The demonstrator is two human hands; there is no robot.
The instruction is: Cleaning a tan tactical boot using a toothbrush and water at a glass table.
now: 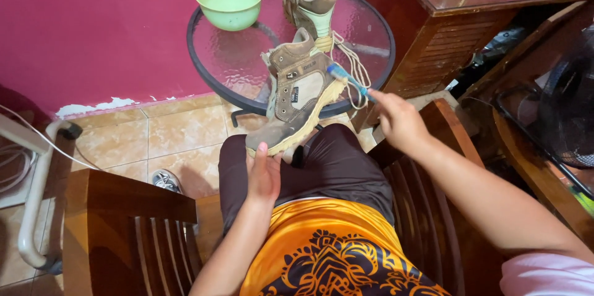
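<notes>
Two hands work on one boot (296, 101). The left hand (263, 175) grips the boot's toe from below, fingers wrapped around the sole, holding it tilted above the lap. The right hand (399, 121) pinches a blue toothbrush (348, 81), its bristles touching the boot's heel edge. Beyond both hands, a glass table (241, 64) carries a second boot (312, 2) and a green bowl (228, 0).

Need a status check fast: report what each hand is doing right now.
Left hand: closed on the toe end of the brown boot, holding it up over the lap.
Right hand: fingers closed on a blue toothbrush, bristles at the boot's sole edge.
</notes>
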